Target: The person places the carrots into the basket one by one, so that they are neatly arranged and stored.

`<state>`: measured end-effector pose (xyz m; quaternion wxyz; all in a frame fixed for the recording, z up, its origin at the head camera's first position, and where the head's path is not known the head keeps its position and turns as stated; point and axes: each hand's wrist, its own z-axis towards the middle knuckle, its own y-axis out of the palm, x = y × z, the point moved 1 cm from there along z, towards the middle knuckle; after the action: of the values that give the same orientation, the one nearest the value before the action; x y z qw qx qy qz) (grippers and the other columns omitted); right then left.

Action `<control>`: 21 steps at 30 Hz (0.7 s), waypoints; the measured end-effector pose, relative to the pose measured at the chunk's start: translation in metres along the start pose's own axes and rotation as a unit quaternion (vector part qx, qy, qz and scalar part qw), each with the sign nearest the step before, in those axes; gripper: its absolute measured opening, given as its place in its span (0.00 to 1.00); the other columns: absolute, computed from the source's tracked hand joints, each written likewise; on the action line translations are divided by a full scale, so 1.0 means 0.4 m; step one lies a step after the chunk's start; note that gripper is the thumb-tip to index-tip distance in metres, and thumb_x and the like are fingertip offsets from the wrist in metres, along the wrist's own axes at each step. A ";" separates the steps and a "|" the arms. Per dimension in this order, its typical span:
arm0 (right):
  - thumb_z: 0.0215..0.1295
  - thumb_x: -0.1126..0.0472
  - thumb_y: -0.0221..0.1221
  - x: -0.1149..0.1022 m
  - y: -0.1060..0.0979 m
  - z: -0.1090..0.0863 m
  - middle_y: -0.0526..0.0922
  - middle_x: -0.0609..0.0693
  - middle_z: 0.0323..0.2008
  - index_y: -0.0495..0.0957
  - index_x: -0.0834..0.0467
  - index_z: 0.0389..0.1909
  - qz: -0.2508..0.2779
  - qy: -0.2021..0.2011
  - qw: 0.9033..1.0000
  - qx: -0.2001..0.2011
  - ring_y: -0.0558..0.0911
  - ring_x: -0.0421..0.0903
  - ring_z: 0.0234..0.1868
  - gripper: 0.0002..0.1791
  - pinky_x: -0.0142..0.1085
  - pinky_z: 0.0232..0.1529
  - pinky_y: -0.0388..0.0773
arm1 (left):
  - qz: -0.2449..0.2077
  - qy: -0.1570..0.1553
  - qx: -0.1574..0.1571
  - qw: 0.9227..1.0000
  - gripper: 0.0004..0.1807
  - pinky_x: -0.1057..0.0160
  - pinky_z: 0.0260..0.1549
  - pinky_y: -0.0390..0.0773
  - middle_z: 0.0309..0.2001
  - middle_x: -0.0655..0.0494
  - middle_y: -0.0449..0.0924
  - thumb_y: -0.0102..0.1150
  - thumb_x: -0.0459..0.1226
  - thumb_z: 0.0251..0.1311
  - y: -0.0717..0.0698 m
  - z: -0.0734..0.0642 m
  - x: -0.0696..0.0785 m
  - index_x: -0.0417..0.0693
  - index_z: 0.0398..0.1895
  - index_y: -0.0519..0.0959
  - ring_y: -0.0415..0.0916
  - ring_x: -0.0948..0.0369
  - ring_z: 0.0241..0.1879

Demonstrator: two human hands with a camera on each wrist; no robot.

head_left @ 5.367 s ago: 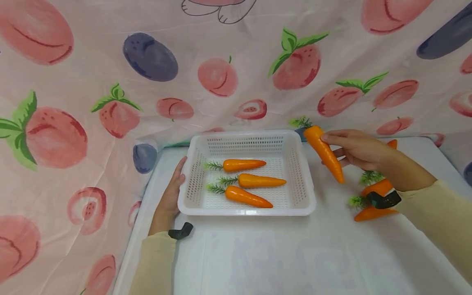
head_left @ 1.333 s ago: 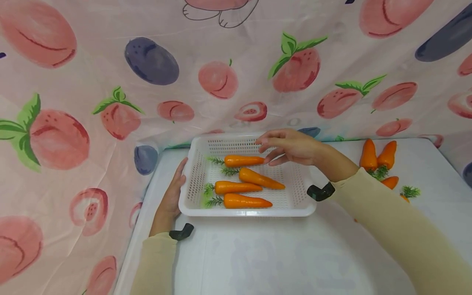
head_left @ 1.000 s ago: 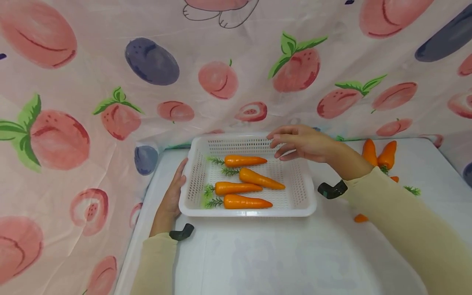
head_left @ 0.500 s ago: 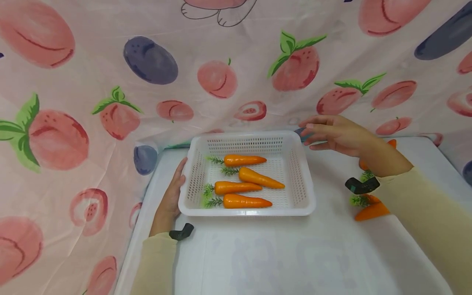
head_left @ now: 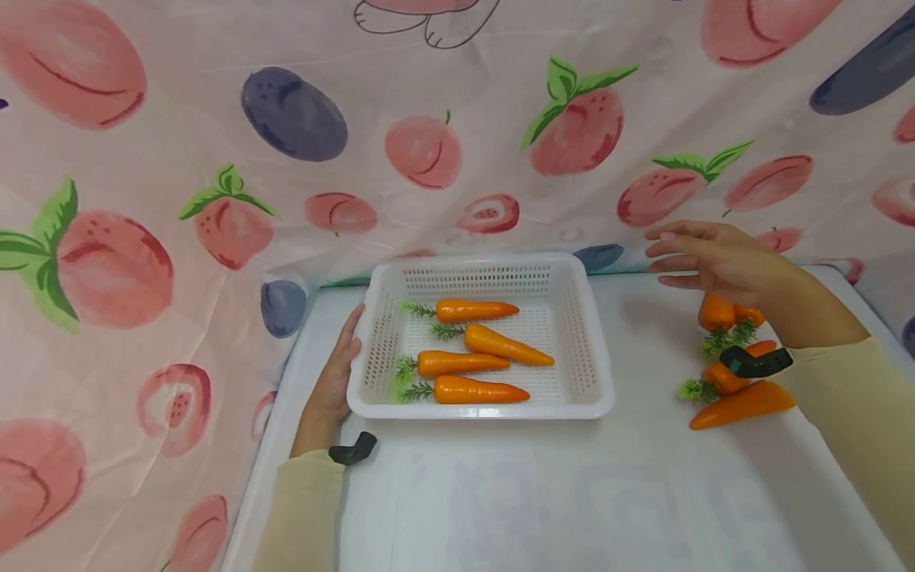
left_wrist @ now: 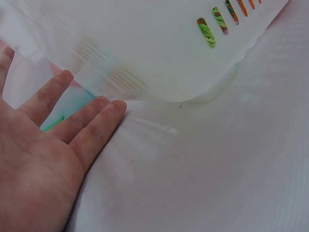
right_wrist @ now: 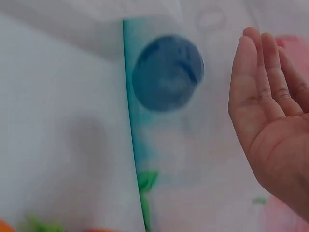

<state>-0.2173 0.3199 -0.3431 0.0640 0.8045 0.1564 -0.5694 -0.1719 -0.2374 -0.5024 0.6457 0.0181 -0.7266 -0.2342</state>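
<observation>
A white plastic basket (head_left: 480, 411) with slotted walls stands on the table, holding several toy carrots, among them a tilted carrot (head_left: 500, 344) whose tip points right. Against the basket's left side rests my left hand (head_left: 331, 377), and in the left wrist view the fingers (left_wrist: 91, 126) reach out straight to its wall. My right hand (head_left: 722, 258) hovers above the back right of the table with nothing in it. In the right wrist view its fingers (right_wrist: 275, 72) are extended. Below that wrist lie more carrots, the front carrot (head_left: 743, 403) fully in sight, others partly covered by the forearm.
The table (head_left: 536, 492) has a white cover. Behind it and along its left side hangs a pink cloth (head_left: 457, 95) printed with fruit. A strip of white tabletop separates the basket from the loose carrots on the right.
Since the oldest frame, the carrot my right hand held has gone into the basket, where the carrots lie rearranged. Lately that hand has drawn back rightward, bare. The left hand has stayed put.
</observation>
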 end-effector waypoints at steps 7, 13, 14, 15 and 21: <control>0.79 0.49 0.50 0.037 -0.102 -0.017 0.84 0.35 0.51 0.77 0.37 0.58 0.018 0.024 0.999 0.027 0.84 0.37 0.52 0.13 0.32 0.48 0.83 | 0.004 -0.001 0.001 1.000 0.38 0.62 0.63 0.73 0.82 0.55 0.49 0.53 0.55 0.72 0.001 -0.001 0.002 0.77 0.80 0.50 0.60 0.57 0.74; 0.79 0.48 0.51 0.073 -0.175 -0.033 0.84 0.31 0.48 0.75 0.35 0.57 0.000 0.028 0.998 0.055 0.85 0.33 0.49 0.11 0.31 0.45 0.83 | 0.014 0.003 -0.007 1.000 0.39 0.62 0.64 0.71 0.82 0.54 0.47 0.53 0.56 0.71 -0.001 0.003 0.000 0.75 0.81 0.48 0.55 0.53 0.76; 0.79 0.48 0.51 0.079 -0.185 -0.035 0.83 0.30 0.47 0.74 0.35 0.56 -0.011 0.026 0.998 0.059 0.85 0.32 0.48 0.11 0.30 0.45 0.83 | 0.016 0.003 -0.007 1.000 0.39 0.61 0.64 0.71 0.82 0.54 0.47 0.53 0.56 0.71 -0.002 0.004 -0.001 0.75 0.81 0.48 0.54 0.53 0.76; 0.79 0.47 0.50 0.086 -0.195 -0.038 0.83 0.29 0.47 0.73 0.35 0.57 -0.018 0.027 0.998 0.061 0.84 0.31 0.48 0.11 0.30 0.45 0.83 | 0.017 0.002 -0.007 1.000 0.40 0.61 0.64 0.70 0.82 0.54 0.47 0.53 0.56 0.71 -0.001 0.004 -0.001 0.75 0.81 0.48 0.54 0.53 0.76; 0.78 0.44 0.50 0.119 -0.240 -0.050 0.82 0.25 0.43 0.68 0.33 0.57 -0.031 0.056 0.995 0.082 0.83 0.28 0.45 0.12 0.28 0.42 0.81 | 0.022 0.004 -0.007 1.000 0.39 0.61 0.64 0.71 0.82 0.53 0.47 0.52 0.56 0.72 -0.002 0.003 -0.001 0.75 0.81 0.47 0.54 0.52 0.76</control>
<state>-0.2161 0.4243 -0.3735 -0.0287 0.8326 0.1373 -0.5358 -0.1734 -0.2375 -0.5032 0.6538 -0.0011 -0.7224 -0.2251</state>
